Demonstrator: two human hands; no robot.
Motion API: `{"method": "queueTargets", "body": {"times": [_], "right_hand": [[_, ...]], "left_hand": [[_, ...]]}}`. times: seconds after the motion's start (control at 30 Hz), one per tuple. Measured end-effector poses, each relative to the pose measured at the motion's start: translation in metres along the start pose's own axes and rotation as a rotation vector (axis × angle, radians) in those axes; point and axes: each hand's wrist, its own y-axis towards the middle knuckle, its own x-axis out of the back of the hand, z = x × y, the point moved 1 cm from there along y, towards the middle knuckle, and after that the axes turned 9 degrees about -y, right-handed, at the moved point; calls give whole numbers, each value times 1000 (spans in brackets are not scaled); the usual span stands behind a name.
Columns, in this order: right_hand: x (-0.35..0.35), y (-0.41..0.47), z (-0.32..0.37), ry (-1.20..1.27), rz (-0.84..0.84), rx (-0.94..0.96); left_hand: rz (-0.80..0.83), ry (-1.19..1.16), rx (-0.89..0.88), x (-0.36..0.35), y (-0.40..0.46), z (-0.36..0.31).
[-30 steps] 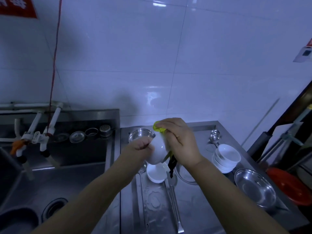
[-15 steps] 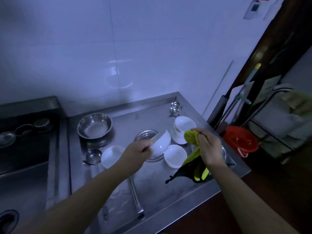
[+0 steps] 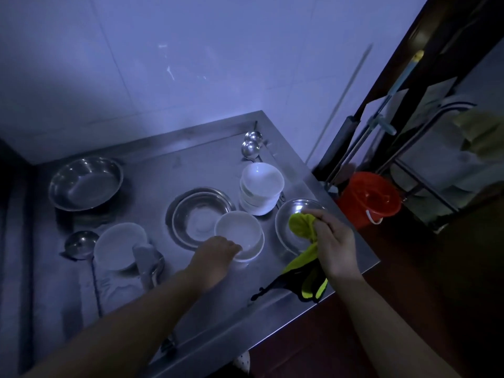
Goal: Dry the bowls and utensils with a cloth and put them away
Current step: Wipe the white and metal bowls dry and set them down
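Observation:
My left hand [image 3: 211,257] holds the near rim of a white bowl [image 3: 237,231] that sits nested in another white bowl on the steel counter [image 3: 191,309]. My right hand [image 3: 331,241] grips a yellow-green and black cloth [image 3: 302,257], which hangs down over the counter's right edge. A stack of white bowls [image 3: 261,188] stands behind, beside a steel plate [image 3: 200,215]. Another white bowl [image 3: 118,245] lies at the left. Two ladles [image 3: 252,144] rest at the back right.
A large steel basin [image 3: 84,182] sits at the back left, a steel dish [image 3: 291,230] under the cloth at the right. A ladle [image 3: 80,244] and tongs [image 3: 148,263] lie at the front left. A red bucket [image 3: 368,199] stands on the floor right of the counter.
My left hand has carried the white bowl rightward and lowered it upright into another white bowl. The cloth came off the bowl and stays in my right hand. My view swung right.

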Motion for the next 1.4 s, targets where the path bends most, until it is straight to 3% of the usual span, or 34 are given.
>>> {"method": "queueTargets", "body": {"times": [0.2,0.37,0.47,0.6,0.73,0.8,0.87,0.97,1.07,1.3,1.4], "right_hand": [[-6,15,-4,25,49,-58],[-22,24,-1,35,83,-94],[-36,27,5,52,104,-120],[-65,28,27,106,167,-125],[-104,23,59,135,276,-77],[-125,20,72,108,303,-27],[-144,16,81,91,327,10],[-166,8,91,86,362,39],[-179,-1,98,81,386,58],[-193,-17,109,30,370,62],[-199,-29,117,26,372,64]], "left_hand": [[51,3,-99,-22,10,6],[-32,-52,-158,-34,9,14],[-145,-106,-105,-17,2,13],[-428,-333,171,14,-36,33],[-676,-627,727,27,-99,88],[-681,-665,985,26,-126,117],[-658,-731,1126,28,-142,135],[-594,-1100,1317,21,-146,153],[-601,-1597,1361,12,-139,166],[-542,-1613,1382,14,-144,184],[-588,-1656,1353,20,-155,184]]}}
